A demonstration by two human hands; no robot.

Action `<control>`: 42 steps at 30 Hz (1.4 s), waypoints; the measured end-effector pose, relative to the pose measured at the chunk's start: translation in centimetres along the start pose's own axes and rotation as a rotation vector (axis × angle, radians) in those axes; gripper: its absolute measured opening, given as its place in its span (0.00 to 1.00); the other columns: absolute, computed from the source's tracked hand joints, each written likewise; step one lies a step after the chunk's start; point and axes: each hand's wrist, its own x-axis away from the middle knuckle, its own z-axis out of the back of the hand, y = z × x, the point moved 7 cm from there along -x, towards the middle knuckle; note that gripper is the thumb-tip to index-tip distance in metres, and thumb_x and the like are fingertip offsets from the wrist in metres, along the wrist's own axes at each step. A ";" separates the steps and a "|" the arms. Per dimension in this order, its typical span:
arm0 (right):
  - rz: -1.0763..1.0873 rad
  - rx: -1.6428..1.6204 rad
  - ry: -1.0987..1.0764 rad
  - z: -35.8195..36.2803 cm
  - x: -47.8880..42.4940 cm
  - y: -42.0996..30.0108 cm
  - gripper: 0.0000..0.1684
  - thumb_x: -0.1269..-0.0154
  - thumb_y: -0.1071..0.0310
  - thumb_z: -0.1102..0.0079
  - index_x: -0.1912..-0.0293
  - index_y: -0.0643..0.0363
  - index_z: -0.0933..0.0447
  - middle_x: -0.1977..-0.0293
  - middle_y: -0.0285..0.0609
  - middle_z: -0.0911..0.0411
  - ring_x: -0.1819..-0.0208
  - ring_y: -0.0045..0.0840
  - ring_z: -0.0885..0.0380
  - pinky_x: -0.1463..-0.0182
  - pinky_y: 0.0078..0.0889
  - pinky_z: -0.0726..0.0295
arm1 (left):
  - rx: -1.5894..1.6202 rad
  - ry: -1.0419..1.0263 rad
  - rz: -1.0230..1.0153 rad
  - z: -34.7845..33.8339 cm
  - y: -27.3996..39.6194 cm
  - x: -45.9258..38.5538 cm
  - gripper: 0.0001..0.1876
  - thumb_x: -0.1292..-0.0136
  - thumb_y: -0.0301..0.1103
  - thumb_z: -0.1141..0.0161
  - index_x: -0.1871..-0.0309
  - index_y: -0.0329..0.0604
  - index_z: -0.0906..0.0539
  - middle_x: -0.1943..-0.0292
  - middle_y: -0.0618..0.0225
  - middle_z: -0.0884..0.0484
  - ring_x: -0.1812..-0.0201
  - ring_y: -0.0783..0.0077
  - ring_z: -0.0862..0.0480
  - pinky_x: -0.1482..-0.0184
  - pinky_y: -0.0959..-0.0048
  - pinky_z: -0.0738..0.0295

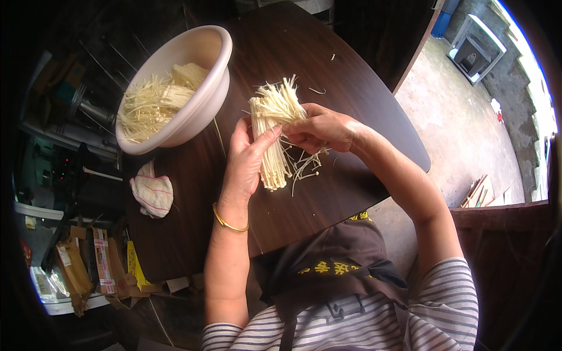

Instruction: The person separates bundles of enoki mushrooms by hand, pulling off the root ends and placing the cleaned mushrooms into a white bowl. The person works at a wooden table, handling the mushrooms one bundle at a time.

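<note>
Above the dark wooden table (281, 52), my left hand (246, 153) grips a bundle of enoki mushrooms (270, 158) whose small caps point toward me. Fingers of my right hand (320, 127) pinch a tuft of enoki stems (281, 103) splayed across the bundle's cut end. Loose enoki strands (305, 169) hang or lie just below my right hand; which of them touch the table I cannot tell. To the left stands a large white plastic basin (193, 123), partly filled with separated enoki (149, 109). My right fingertips are partly hidden by the stems.
A crumpled white cloth with red stripes (153, 191) lies at the table's left side. Stray enoki bits (317, 91) dot the far tabletop. Cardboard boxes (105, 263) stand beyond the left edge. At right, a doorway opens onto a concrete floor (456, 114) with a small framed stand (476, 52).
</note>
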 end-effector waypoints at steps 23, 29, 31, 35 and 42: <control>0.138 0.211 0.164 -0.3 0.1 -1.2 0.14 0.48 0.67 0.32 0.62 0.61 0.23 0.82 0.31 0.30 0.83 0.12 0.36 0.80 0.17 0.40 | 0.221 -0.046 0.084 0.0 -0.3 -0.1 0.15 0.35 0.30 0.49 0.46 0.36 0.30 0.54 0.67 0.25 0.54 0.78 0.25 0.50 0.78 0.31; 0.134 0.124 0.124 0.3 0.0 -1.2 0.06 0.42 0.69 0.41 0.70 0.61 0.25 0.83 0.32 0.30 0.84 0.13 0.36 0.82 0.16 0.40 | 0.177 -0.083 0.098 -0.2 -0.3 0.0 0.14 0.35 0.30 0.49 0.48 0.37 0.29 0.56 0.67 0.24 0.55 0.79 0.25 0.52 0.79 0.30; 0.137 0.074 0.135 -0.2 0.1 -1.1 0.06 0.41 0.69 0.44 0.69 0.61 0.26 0.81 0.32 0.30 0.85 0.14 0.36 0.83 0.16 0.39 | 0.152 -0.152 0.142 -0.5 -0.3 0.2 0.13 0.36 0.30 0.48 0.49 0.37 0.29 0.57 0.67 0.23 0.57 0.80 0.24 0.54 0.80 0.29; 0.051 0.058 0.098 0.1 0.1 -0.6 0.06 0.40 0.68 0.43 0.70 0.60 0.27 0.82 0.30 0.32 0.86 0.13 0.38 0.83 0.16 0.40 | 0.098 -0.087 0.069 -0.5 -0.2 0.0 0.13 0.37 0.29 0.46 0.50 0.37 0.28 0.60 0.70 0.23 0.61 0.81 0.24 0.59 0.81 0.28; 0.332 -0.291 0.004 0.4 1.1 -3.5 0.11 0.36 0.66 0.46 0.74 0.55 0.31 0.84 0.25 0.41 0.84 0.10 0.46 0.81 0.16 0.46 | 0.132 -0.105 0.106 -0.3 -0.3 0.1 0.12 0.37 0.29 0.47 0.51 0.38 0.27 0.61 0.73 0.24 0.60 0.84 0.26 0.56 0.82 0.31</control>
